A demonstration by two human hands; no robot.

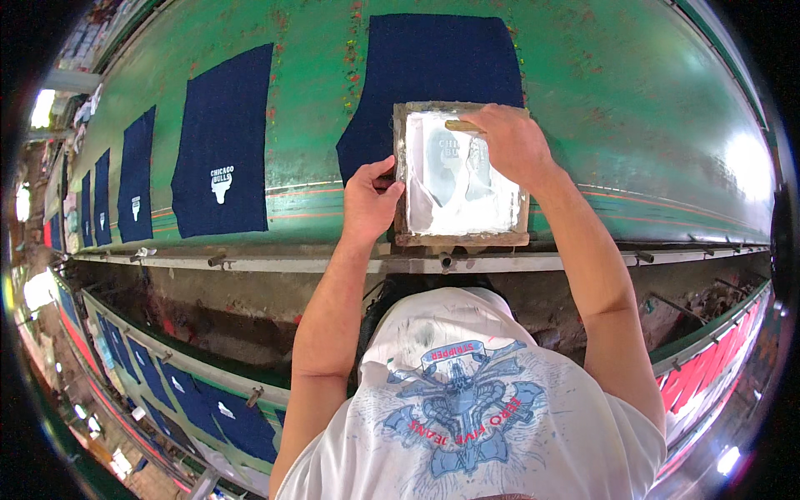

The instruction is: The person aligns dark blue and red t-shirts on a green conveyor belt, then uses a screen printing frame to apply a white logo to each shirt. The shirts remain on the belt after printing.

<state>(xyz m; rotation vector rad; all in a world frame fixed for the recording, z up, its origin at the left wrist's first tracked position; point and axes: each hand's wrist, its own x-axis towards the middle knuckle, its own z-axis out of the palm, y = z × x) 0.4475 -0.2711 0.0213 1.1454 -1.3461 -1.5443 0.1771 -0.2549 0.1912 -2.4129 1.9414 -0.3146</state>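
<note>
A wooden-framed printing screen [467, 240] lies over the lower part of a navy fabric piece [442, 62], close to the table's near edge. White ink [429, 215] coats the inside of its mesh, and a design shows through in the middle. My left hand [369, 202] grips the frame's left side, thumb and fingers pressed on the wood. Inside the upper part of the frame, my right hand [517, 146] is closed around a squeegee [463, 127]; only the left end of its wooden handle shows, the rest being hidden under the fingers.
The long green table [642, 108] carries more navy pieces, the nearest one [225, 142] with a white print. A metal rail [317, 263] with short pegs runs along its near edge. Behind me, another table holds printed navy pieces [237, 417] at left and red pieces [708, 358] at right.
</note>
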